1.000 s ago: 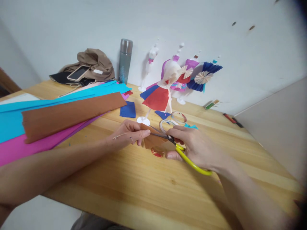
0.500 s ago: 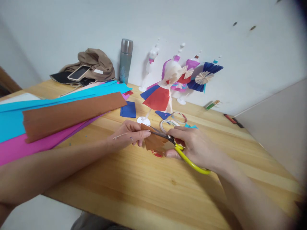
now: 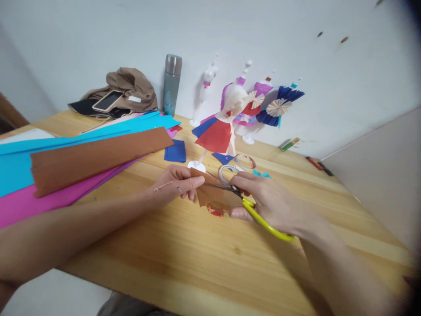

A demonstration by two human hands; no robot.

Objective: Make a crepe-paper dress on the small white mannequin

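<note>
My left hand [image 3: 177, 182] pinches the left edge of a piece of brown paper [image 3: 206, 196] between thumb and fingers, just above the table. In my right hand [image 3: 266, 197] are scissors with yellow handles [image 3: 268, 226]; their dark blades lie along the brown paper, parted around its upper part. Right behind the paper stands a small white dress form [image 3: 197, 166] on a round base, wearing a red, blue and cream paper skirt [image 3: 217, 137]. Red paper scraps [image 3: 216, 210] lie on the table beneath the brown piece.
Long sheets of brown [image 3: 98, 160], cyan and magenta paper cover the table's left side. Behind them are a cap with a phone [image 3: 108, 101] and a grey flask [image 3: 172, 85]. Tape rolls [image 3: 245, 161] and blue scraps [image 3: 175, 151] lie mid-table; more dress forms [image 3: 278, 107] line the wall.
The scissors have shifted slightly right and down with my right hand, and their blades look more parted. The brown paper is spread flatter, with my left hand slightly further left.
</note>
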